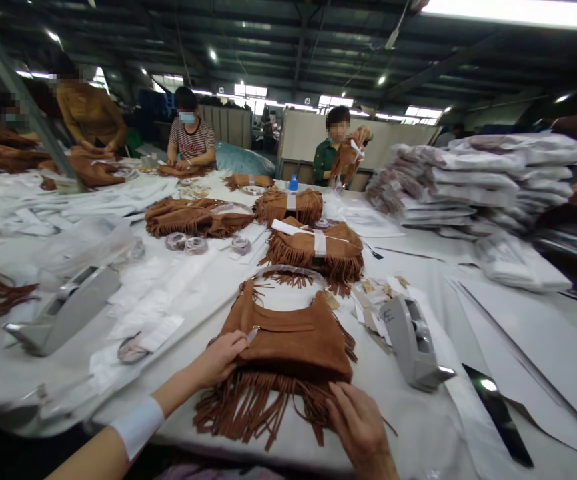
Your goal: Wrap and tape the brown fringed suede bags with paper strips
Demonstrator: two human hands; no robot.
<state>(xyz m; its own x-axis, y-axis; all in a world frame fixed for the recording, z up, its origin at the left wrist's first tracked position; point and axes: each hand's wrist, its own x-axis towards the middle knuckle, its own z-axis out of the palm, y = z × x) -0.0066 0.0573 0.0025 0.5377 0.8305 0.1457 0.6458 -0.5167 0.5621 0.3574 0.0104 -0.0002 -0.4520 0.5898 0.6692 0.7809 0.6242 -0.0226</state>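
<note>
As the brown fringed bag lies zip side up by the surface's near edge, my left hand sits narrow-fingered at its zip pull, perhaps steadying it; gripping or not, I can't tell. My right hand bends over its lower right corner, grip hidden, likely keeping it flat.

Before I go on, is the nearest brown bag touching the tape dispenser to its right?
Apart. The head view shows bare white tabletop between the nearest brown bag, side fringe included, and the tape dispenser.
</note>
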